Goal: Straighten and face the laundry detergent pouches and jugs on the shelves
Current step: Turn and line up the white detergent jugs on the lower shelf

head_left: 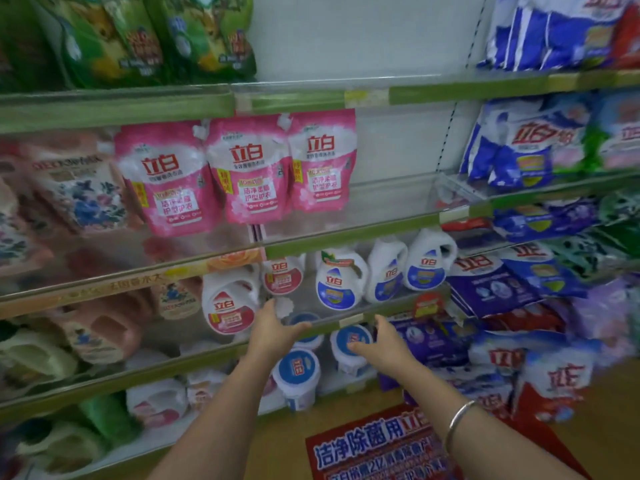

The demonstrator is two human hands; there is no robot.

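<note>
Three pink detergent pouches stand upright side by side on the middle shelf, labels facing out. One shelf down are white jugs: pink-labelled ones on the left, blue-labelled ones on the right, some turned at an angle. My left hand reaches up to that shelf's front rail, fingers straight beside the pink-labelled jug and a small white cap, thumb spread. My right hand is raised just under the rail, fingers up and thumb out, in front of a blue-lidded tub. Neither hand holds anything.
Blue and white detergent bags crowd the right-hand shelves. Green pouches fill the top left, and pink jugs sit low left. More blue-lidded tubs are on the bottom shelf. A red floor sticker lies below my arms.
</note>
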